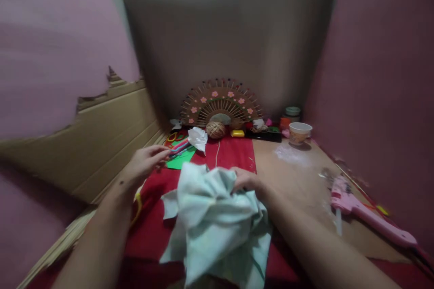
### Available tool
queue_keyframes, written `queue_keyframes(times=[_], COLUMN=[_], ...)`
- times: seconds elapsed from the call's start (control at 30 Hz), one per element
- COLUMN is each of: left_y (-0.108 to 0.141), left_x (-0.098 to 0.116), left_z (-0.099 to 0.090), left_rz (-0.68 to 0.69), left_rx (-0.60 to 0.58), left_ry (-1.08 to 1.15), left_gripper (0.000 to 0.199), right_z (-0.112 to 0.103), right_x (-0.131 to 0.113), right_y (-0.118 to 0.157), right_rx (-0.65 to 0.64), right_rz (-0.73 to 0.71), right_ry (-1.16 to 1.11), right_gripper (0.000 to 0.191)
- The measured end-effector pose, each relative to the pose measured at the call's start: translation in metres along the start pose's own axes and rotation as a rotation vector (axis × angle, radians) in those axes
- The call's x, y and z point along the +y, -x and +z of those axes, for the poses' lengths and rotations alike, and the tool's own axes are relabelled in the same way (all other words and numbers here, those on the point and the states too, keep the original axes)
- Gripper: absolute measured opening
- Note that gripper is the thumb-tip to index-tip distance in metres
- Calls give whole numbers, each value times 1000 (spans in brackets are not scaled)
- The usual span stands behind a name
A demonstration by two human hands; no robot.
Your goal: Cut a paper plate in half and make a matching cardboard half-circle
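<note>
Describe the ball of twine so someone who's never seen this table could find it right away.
Look to the back of the red cloth, where a brown folding fan painted with pink flowers stands open. The ball of twine sits just in front of its centre. It is the only round, tan, wound thing there, beside a small yellow object.

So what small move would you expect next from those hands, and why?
Probably the left hand closes on the pens: its fingertips already reach them beside the green paper, while the right hand grips the crumpled pale cloth.
</note>
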State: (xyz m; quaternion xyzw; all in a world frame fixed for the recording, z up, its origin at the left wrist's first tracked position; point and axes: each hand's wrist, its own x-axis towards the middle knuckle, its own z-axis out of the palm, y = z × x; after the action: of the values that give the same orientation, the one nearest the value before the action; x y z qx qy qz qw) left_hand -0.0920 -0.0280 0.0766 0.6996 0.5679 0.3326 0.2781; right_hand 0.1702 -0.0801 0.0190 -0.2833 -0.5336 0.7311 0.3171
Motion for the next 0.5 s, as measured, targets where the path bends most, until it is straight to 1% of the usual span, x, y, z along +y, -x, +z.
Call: queue_keyframes(times=[0.07, 0.13, 0.2, 0.27, 0.3, 0.37, 0.4, 0.43, 0.47, 0.5], left_y=[-26, -50, -69, -83, -88, -95, -98, -100, -103, -105], left_x=[-9, -19, -27, -32, -34, -35, -34, -32, -31, -29], left_z=[2, 4, 7, 12, 15, 23, 28, 34, 40, 46], left_rz=[-16, -21, -21, -13, 0, 41, 68, 99, 132, 167], left_rx=[-31, -30, 5, 32, 44, 53, 53, 52, 46, 35], left_ry=[-90, -203, -330, -454, -511, -605, -642, -673, -697, -714], left_gripper=[41, 41, 45, 49, 53, 68, 72, 69, 60, 47], right_z=[10, 19, 24, 25, 24, 22, 20, 18, 15, 11], right_x=[3, 6, 8, 10, 10, 12, 14, 15, 16, 17], right_y=[2, 3, 3, 3, 2, 0, -1, -2, -2, -2], right_rx=[-117, -185, -196, -187, -178, -165, -165, -170, -181, -196], right_rz=[133, 211, 225, 232, 230, 222, 222, 225, 229, 230], right_ry=[71, 124, 155, 146, 139, 123, 116, 108, 101, 93], right_gripper=[19, 20, 20, 20, 19, 20, 20, 21, 21, 23])
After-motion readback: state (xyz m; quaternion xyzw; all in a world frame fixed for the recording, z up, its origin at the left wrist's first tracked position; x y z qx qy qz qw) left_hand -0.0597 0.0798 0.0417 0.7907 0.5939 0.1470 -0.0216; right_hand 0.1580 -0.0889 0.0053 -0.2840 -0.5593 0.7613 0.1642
